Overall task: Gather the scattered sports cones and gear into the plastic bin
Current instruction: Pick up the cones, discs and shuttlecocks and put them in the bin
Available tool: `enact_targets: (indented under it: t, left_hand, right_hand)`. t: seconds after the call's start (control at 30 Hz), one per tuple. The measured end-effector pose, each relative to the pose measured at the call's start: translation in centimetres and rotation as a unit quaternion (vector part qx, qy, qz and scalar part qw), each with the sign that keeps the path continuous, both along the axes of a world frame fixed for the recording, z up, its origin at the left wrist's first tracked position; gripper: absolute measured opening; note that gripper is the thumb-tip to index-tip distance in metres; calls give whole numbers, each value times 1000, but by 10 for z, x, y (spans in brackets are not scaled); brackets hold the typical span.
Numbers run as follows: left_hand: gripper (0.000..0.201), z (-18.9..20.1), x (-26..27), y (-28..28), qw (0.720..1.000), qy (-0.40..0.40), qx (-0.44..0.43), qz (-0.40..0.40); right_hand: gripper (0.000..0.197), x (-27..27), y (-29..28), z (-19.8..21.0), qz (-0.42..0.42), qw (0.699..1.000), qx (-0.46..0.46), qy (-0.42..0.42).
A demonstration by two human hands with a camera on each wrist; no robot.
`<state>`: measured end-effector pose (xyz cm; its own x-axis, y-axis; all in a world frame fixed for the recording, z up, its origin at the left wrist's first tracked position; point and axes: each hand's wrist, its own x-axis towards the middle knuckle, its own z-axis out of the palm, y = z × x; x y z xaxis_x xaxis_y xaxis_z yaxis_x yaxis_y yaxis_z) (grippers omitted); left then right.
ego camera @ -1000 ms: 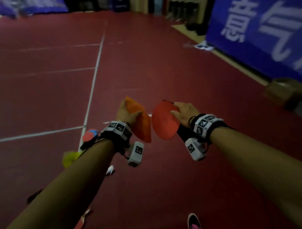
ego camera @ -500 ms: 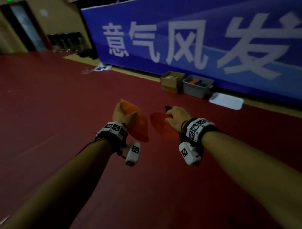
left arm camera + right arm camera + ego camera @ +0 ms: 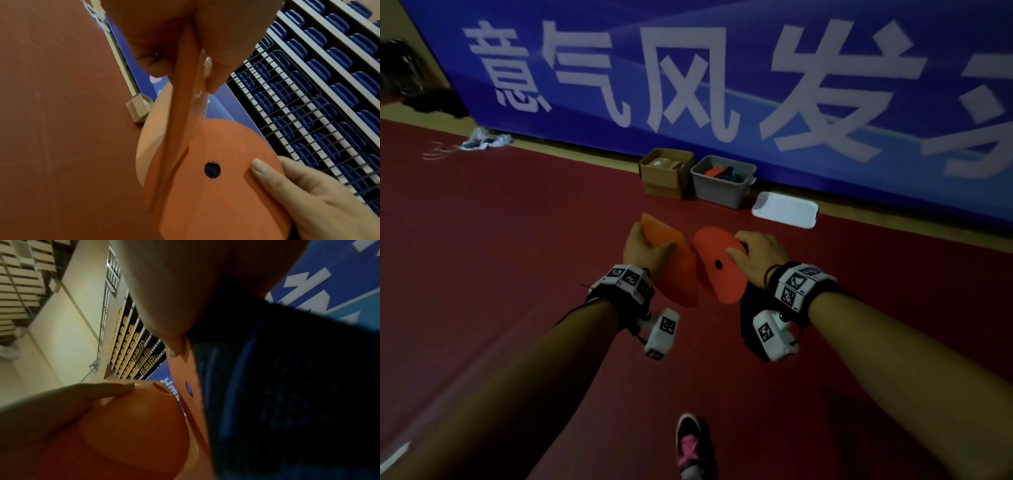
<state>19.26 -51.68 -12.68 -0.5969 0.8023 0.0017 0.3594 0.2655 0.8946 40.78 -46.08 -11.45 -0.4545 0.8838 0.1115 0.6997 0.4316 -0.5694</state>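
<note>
Two flat markers are in carry, not yet binned: the orange marker (image 3: 671,263) pinched in the left hand (image 3: 643,251), the red disc (image 3: 717,265) pinched in the right hand (image 3: 758,257). The bin (image 3: 722,181) stands well ahead by the banner (image 3: 722,68). Next, judged: approach, then release over its opening.

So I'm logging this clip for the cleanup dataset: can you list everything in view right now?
orange disc cone: 1, orange, in left hand
red disc: 1, red-orange with a small hole, in right hand
dark gear: 1, dark blue-black, under right hand
plastic bin: 1, grey, by banner, gear inside
cardboard box: 1, brown, left of bin
lid: 1, white, floor right of bin
banner: 1, blue, white characters
shoe: 1, dark, pink laces
left hand: 1, grips cone
right hand: 1, grips disc
</note>
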Motion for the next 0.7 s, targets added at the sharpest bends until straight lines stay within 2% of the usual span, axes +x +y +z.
enact_targets:
  t: [0.13,0.23,0.4,0.7]
  left_hand:
    - [61,0,-48,110,1000,-1,-17,-19]
    - [54,17,-84,194,997,36,-43,-46]
    - [45,27,-120,320,992,83,-55,-76]
    - [36,-4,-170,575,985,123,-83,-89]
  right_hand:
    - [27,-52,108,4,-30,999,-6,-20]
    - [25,-85,187,24,-51,998,-3,-24]
    - [32,-108,307,37,-66,997,-17,-31]
    - [31,-150,579,-9,-53,994,-82,-42]
